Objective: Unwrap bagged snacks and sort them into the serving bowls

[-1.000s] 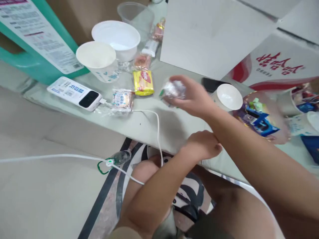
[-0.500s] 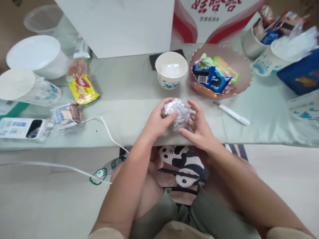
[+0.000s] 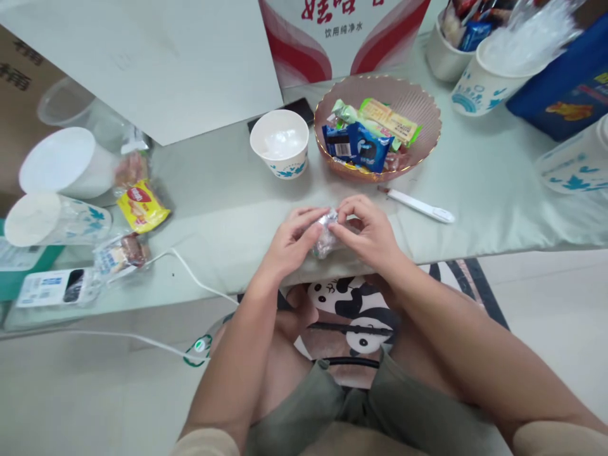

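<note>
Between my two hands, over the table's front edge, is a crumpled ball of clear plastic wrap [image 3: 325, 239]; anything inside it is too blurred to make out. My left hand [image 3: 294, 239] is closed around its left side, thumb across the front. From the right, my right hand [image 3: 365, 228] pinches the wrap with thumb and fingertips. A paper cup [image 3: 289, 166] with blue leaf prints stands just beyond my hands, and shiny plastic shows inside it. Right of the cup sits a pink, gold-rimmed bowl [image 3: 427, 120] of wrapped snacks.
A white-handled knife or peeler [image 3: 420, 206] lies right of my hands. Packaged snacks, including a yellow packet [image 3: 142, 206], a lying cup [image 3: 71, 218] and a white cable [image 3: 190, 272] are at left. More filled cups [image 3: 479, 88] stand at back right. Large boxes [image 3: 190, 57] line the back.
My right hand has come in from being spread beside the wrapped ball to pinching it. The ball looks smaller between my hands. The whole view has turned somewhat.
</note>
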{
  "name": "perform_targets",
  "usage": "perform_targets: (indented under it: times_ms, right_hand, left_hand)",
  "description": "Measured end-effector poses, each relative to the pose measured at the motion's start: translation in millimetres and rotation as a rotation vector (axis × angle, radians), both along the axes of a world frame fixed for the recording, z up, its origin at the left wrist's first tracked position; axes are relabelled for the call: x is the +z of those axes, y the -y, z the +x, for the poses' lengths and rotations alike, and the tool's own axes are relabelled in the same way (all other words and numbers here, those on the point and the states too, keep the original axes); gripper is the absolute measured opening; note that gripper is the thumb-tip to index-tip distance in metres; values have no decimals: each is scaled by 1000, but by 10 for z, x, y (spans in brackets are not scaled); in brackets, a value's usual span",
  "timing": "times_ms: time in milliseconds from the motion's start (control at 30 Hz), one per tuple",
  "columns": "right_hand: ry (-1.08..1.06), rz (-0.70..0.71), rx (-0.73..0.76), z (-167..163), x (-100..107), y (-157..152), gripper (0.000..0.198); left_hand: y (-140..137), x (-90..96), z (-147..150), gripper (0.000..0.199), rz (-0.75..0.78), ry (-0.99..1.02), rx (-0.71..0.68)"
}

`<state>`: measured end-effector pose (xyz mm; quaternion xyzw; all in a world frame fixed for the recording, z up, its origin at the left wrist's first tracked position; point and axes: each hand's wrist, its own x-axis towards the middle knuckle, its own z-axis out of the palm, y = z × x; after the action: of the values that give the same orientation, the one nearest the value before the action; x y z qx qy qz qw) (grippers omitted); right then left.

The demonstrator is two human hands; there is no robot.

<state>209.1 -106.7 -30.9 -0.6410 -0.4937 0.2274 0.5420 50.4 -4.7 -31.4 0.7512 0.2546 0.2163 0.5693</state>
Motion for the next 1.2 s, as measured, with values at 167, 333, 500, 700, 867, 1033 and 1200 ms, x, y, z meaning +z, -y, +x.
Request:
perform_targets:
  times_ms: [167,333,500,700,867,1033,1200]
  right_hand:
    - [10,-4,-79,-38,-28,-124,20]
    - [107,47,-141,91,79,18,13]
    - [472,-148,-443,628,2,355,10]
    - [688,-382,-440,985,-266,587,22]
    - [335,-311,-213,577,18,576,18]
    - [-167,-149,7,182,207,450,11]
    - [-4,-118,25,90,223,363,26]
  left_hand:
    - [68,42,-45,74,143,-64,-56]
    - [37,115,-110,56,167,-65,20]
    - [-38,114,-179,47,110,-25,171]
    - [-49,16,-74,44,16,76,329]
    - [-80,-26,-32,46,-95,63,378]
    - [-48,-12,-53,66,-37,39,325]
    - [67,59,-31,81,-35,22,-55]
